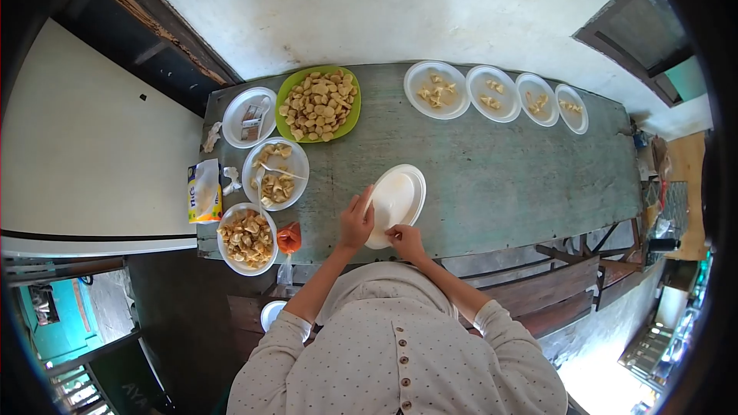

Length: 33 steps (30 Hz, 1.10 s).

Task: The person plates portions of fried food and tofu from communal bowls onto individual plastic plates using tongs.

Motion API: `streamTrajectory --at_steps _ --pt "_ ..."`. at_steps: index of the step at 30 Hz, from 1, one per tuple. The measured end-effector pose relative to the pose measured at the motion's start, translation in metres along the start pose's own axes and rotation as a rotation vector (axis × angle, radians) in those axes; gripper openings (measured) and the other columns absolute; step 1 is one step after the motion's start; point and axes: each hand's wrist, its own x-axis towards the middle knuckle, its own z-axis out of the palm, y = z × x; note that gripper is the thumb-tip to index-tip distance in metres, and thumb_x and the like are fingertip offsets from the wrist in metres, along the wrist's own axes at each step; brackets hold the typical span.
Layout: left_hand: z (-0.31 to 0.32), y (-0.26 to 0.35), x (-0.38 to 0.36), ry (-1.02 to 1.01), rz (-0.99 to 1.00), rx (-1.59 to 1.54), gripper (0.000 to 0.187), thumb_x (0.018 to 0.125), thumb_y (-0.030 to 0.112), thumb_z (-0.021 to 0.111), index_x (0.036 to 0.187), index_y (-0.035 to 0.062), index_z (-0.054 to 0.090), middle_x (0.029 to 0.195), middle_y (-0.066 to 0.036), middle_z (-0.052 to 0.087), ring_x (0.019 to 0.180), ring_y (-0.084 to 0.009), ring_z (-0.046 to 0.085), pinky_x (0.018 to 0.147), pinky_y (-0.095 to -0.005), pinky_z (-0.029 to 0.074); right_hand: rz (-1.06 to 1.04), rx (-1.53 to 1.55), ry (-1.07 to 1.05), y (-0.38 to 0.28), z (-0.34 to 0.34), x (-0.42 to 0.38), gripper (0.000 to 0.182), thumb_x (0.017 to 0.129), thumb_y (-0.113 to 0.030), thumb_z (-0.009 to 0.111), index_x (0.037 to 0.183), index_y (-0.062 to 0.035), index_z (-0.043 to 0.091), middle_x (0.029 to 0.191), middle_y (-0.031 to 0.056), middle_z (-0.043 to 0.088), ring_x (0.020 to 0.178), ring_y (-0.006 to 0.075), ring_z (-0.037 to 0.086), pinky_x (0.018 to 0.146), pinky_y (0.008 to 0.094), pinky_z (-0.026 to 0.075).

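Observation:
A white oval plate (pixel 397 196) is in front of me near the front edge of the table, tilted toward my left. Its right rim looks doubled, so more than one plate may be stacked there. My left hand (pixel 356 223) grips the plate's left rim, fingers along the edge. At the near rim, my right hand (pixel 406 243) pinches the edge with bent fingertips. I see no food on this plate.
A green plate (pixel 355 119) heaped with tofu-like pieces stands at the back left. White plates of dumpling-like food (pixel 280 173) and fried pieces (pixel 247 240) sit left, by a tissue pack (pixel 204 192) and an orange bag (pixel 289 237). Several portioned plates (pixel 437 110) line the back right.

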Motion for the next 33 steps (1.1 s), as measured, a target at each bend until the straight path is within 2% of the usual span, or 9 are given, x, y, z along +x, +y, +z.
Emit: streamTrajectory --at_steps 4,6,12,13,15,18,19,25,33 --pt "0.007 -0.004 -0.001 0.075 -0.065 0.034 0.041 0.077 0.0 0.053 0.118 0.0059 0.051 0.079 -0.016 0.055 0.06 -0.0307 0.055 0.051 -0.0365 0.043 0.145 0.112 -0.112 -0.02 0.001 0.006 0.013 0.074 -0.008 0.064 0.086 -0.0022 0.066 0.075 0.0059 0.063 0.062 0.0089 0.056 0.057 0.0237 0.046" --pt "0.01 -0.005 -0.001 0.113 -0.077 0.033 0.04 0.077 0.001 0.053 0.117 0.0053 0.051 0.08 -0.016 0.055 0.062 -0.0317 0.055 0.053 -0.0372 0.044 0.366 0.427 -0.248 -0.032 -0.003 0.009 0.016 0.077 -0.009 0.062 0.093 -0.0038 0.064 0.079 0.0008 0.062 0.067 0.0075 0.056 0.059 0.0217 0.046" --pt "0.006 -0.013 -0.002 0.21 -0.192 -0.014 0.036 0.081 0.004 0.052 0.117 0.0021 0.05 0.092 -0.019 0.058 0.077 -0.0336 0.058 0.066 -0.0361 0.047 0.449 1.118 -0.386 -0.052 -0.025 0.034 0.024 0.076 -0.004 0.059 0.1 -0.004 0.061 0.084 0.0015 0.058 0.075 0.0088 0.054 0.061 0.022 0.047" --pt "0.004 -0.014 -0.003 0.247 -0.251 -0.029 0.035 0.082 0.005 0.052 0.117 0.0007 0.049 0.095 -0.019 0.058 0.081 -0.0318 0.059 0.069 -0.0349 0.046 0.449 1.105 -0.404 -0.053 -0.031 0.039 0.024 0.076 -0.004 0.059 0.1 -0.004 0.061 0.084 0.0015 0.058 0.075 0.0088 0.054 0.061 0.022 0.047" --pt "-0.002 -0.012 -0.005 0.293 -0.315 -0.042 0.034 0.083 0.006 0.051 0.116 -0.0007 0.049 0.098 -0.02 0.058 0.084 -0.03 0.059 0.072 -0.0337 0.046 0.127 0.689 -0.013 -0.057 -0.044 0.046 0.021 0.077 -0.002 0.057 0.098 -0.0041 0.062 0.079 0.0009 0.056 0.071 0.0081 0.054 0.061 0.0226 0.047" --pt "-0.019 -0.011 -0.004 0.312 -0.375 -0.205 0.035 0.084 0.008 0.052 0.117 -0.0033 0.048 0.102 -0.018 0.058 0.089 -0.0228 0.058 0.075 -0.0308 0.045 0.01 0.3 0.057 -0.066 -0.058 0.057 0.022 0.077 0.0 0.056 0.098 -0.0048 0.062 0.079 0.0027 0.056 0.067 0.0091 0.055 0.06 0.0237 0.047" --pt "-0.023 -0.011 -0.006 0.294 -0.397 -0.259 0.036 0.084 0.008 0.052 0.118 -0.0039 0.047 0.103 -0.017 0.058 0.089 -0.0195 0.057 0.075 -0.0291 0.045 -0.162 0.153 0.135 -0.068 -0.058 0.061 0.023 0.077 0.002 0.055 0.097 -0.0048 0.061 0.08 0.0072 0.057 0.064 0.0136 0.057 0.06 0.0259 0.047" --pt "-0.045 -0.001 0.011 0.268 -0.515 -0.571 0.041 0.086 0.008 0.052 0.123 -0.0066 0.041 0.113 -0.011 0.053 0.092 -0.0104 0.052 0.077 -0.0227 0.043 -0.462 0.0 0.353 -0.114 -0.047 0.054 0.022 0.076 0.008 0.053 0.095 0.0003 0.06 0.085 0.011 0.059 0.068 0.0183 0.059 0.058 0.0255 0.048" --pt "-0.041 0.011 0.017 0.201 -0.502 -0.587 0.039 0.087 0.01 0.051 0.123 -0.0027 0.044 0.108 -0.01 0.056 0.087 -0.0085 0.053 0.072 -0.0207 0.044 -0.612 0.039 0.133 -0.157 -0.021 0.024 0.024 0.073 0.008 0.053 0.095 -0.0008 0.058 0.085 0.0129 0.059 0.072 0.0257 0.06 0.062 0.0311 0.047"
